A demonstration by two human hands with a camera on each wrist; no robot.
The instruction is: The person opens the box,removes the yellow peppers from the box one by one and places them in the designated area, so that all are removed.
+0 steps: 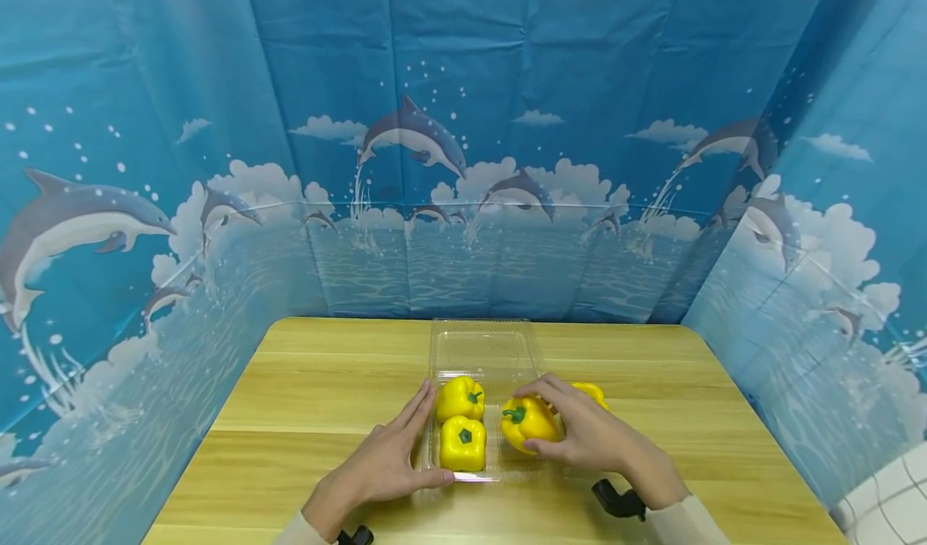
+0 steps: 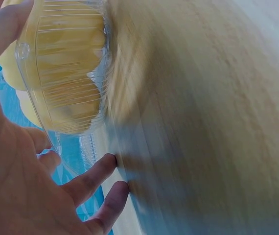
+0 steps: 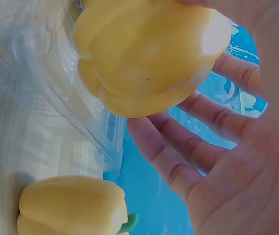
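My right hand (image 1: 590, 428) grips a yellow bell pepper (image 1: 532, 424) with a green stem, thumb at the front and fingers over the far side. The pepper is held over the right half of a clear plastic clamshell box (image 1: 495, 468). Two more yellow bell peppers stand in the box's left half, a rear one (image 1: 458, 400) and a front one (image 1: 462, 448). My left hand (image 1: 391, 456) rests along the box's left side, thumb at its front edge. In the left wrist view, two fingers (image 2: 100, 171) extend down to the table.
The clamshell's lid (image 1: 485, 348) lies folded back toward the table's far edge. Another yellow bell pepper (image 1: 594, 392) lies on the wooden table (image 1: 326, 400) right of the box, partly behind my right hand. A blue dolphin curtain (image 1: 463, 263) surrounds the table.
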